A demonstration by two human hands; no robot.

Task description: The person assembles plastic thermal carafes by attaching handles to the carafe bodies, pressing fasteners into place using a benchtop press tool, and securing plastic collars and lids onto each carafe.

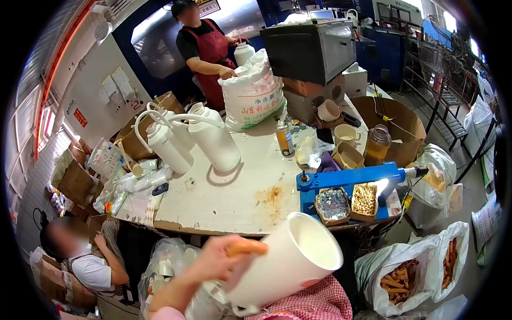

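My left hand (217,260) reaches in from the bottom and is closed around an orange-brown tubular handle (247,247) against the side of a white plastic bucket (277,261). Tilted above my lap, the bucket has its open rim towards the upper right and a small white loop (245,309) near its lower end. Out of sight is my right hand, perhaps behind the bucket. Just beyond stands a blue bench tool (352,178) holding one box of small grey metal parts (332,205) and one of brass-coloured parts (365,200).
White jugs with looped handles (216,141), a spray can (284,137) and a printed sack (253,96) stand on the worktable (213,205). Bags of orange-brown handles (400,280) sit at right. One co-worker (205,50) stands opposite; another (93,266) is at left.
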